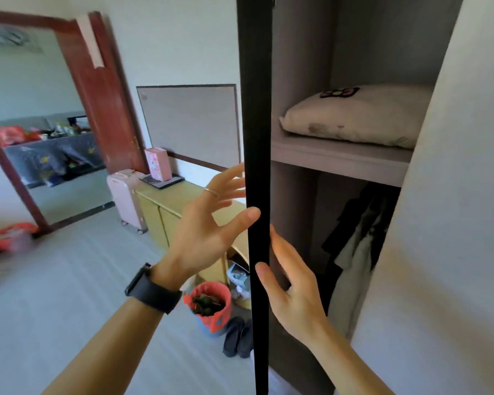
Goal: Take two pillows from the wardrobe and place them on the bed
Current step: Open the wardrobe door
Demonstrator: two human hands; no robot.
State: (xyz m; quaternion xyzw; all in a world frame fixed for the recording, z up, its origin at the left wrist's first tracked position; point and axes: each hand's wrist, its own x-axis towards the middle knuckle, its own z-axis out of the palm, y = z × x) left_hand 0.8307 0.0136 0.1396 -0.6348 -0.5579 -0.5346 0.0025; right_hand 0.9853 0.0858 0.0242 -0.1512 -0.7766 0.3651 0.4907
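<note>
A cream pillow (pixel 357 118) with a dark flower print lies on the wardrobe's grey shelf (pixel 337 161). The wardrobe door (pixel 255 138) stands edge-on in front of me, a tall black strip. My left hand (pixel 208 226) is on the door's outer side, fingers spread and straight, thumb tip touching the black edge. On the inner side my right hand (pixel 291 283) lies flat against the door with straight fingers, its thumb on the edge. Only one pillow shows. No bed is in view.
Dark and white clothes (pixel 354 243) hang below the shelf. A second pale door (pixel 445 223) fills the right. On the floor stand a red-lined bin (pixel 208 303) and dark shoes (pixel 237 337). A yellow cabinet (pixel 169 206), pink suitcase (pixel 126 195) and open room door (pixel 103 89) lie left.
</note>
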